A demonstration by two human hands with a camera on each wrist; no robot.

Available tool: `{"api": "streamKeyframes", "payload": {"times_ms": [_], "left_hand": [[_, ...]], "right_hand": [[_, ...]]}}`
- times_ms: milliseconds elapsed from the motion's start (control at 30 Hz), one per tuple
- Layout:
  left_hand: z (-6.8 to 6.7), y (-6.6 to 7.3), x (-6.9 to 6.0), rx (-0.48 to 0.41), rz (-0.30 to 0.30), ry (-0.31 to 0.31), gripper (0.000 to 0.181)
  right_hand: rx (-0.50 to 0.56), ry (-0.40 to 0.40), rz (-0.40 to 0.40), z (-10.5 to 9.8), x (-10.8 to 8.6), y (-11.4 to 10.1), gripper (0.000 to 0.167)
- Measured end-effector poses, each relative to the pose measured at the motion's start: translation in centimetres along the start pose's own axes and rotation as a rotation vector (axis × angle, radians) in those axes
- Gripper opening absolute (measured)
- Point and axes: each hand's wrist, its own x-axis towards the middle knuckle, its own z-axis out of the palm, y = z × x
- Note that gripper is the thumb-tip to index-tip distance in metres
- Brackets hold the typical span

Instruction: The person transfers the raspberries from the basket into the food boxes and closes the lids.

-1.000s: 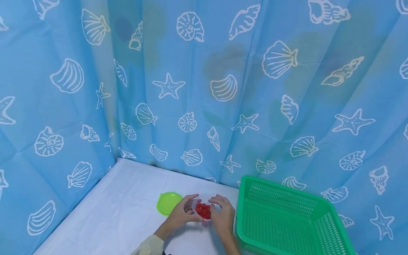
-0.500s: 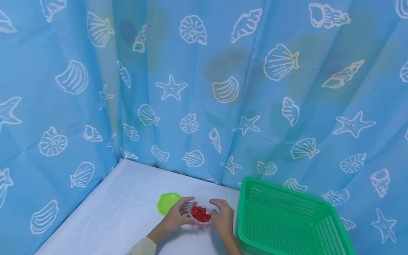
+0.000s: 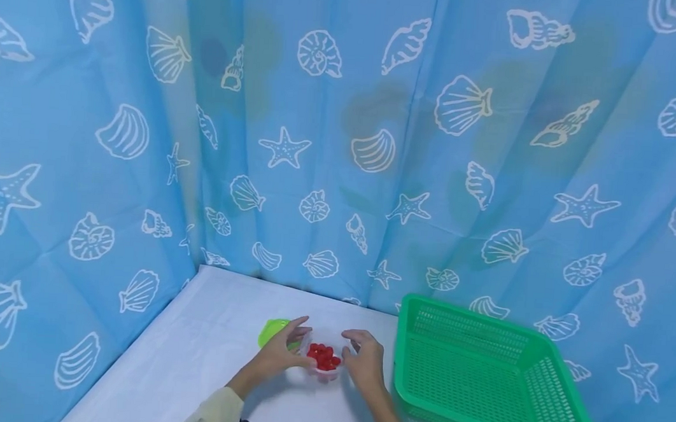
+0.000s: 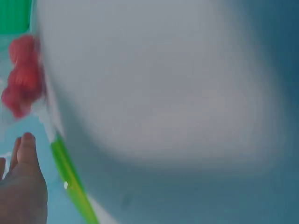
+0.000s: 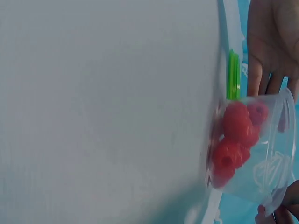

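A clear plastic container [image 3: 325,375] of red raspberries [image 5: 236,123] stands on the white-covered table, between my two hands. My left hand [image 3: 279,353] lies along its left side with fairly straight fingers, the thumb near the front wall. In the left wrist view that hand [image 4: 23,186] points its fingers toward the container. My right hand [image 3: 367,362] is at the opposite side with bent fingers; in the right wrist view its fingertips [image 5: 282,212] pinch the rim at the tab. A lime-green lid [image 3: 271,330] lies behind the left hand, partly hidden by it.
A large green perforated basket [image 3: 473,371] stands on the right of the table [image 3: 229,320]. A blue curtain [image 3: 332,109] with white shell drawings hangs behind and on the left.
Both hands and the container have shifted left. More raspberries show now as the container has tipped or turned. The left index finger has lifted, and the left hand covers more of the lid.
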Motion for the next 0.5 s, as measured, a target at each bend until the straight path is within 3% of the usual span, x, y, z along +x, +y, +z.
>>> {"api": "streamKeyframes", "payload": {"times_ms": [133,267,400,500], "left_hand": [[-1.7,0.2,0.7,0.087,-0.050,0.121,0.074],[-3.5,0.5,1.2,0.234,-0.137,0.210,0.076],[-4.9,1.0,1.4,0.420,-0.248,0.209,0.092],[-5.2,1.6,1.3,0.370,-0.333,0.171,0.105]], "right_hand": [[0.034,-0.016,-0.017,-0.2,0.3,0.4,0.022],[0.054,-0.031,-0.013,-0.4,0.4,0.8,0.023],[0.057,-0.037,0.021,-0.4,0.6,0.8,0.025],[0.058,-0.064,0.057,-0.4,0.6,0.6,0.030]]}}
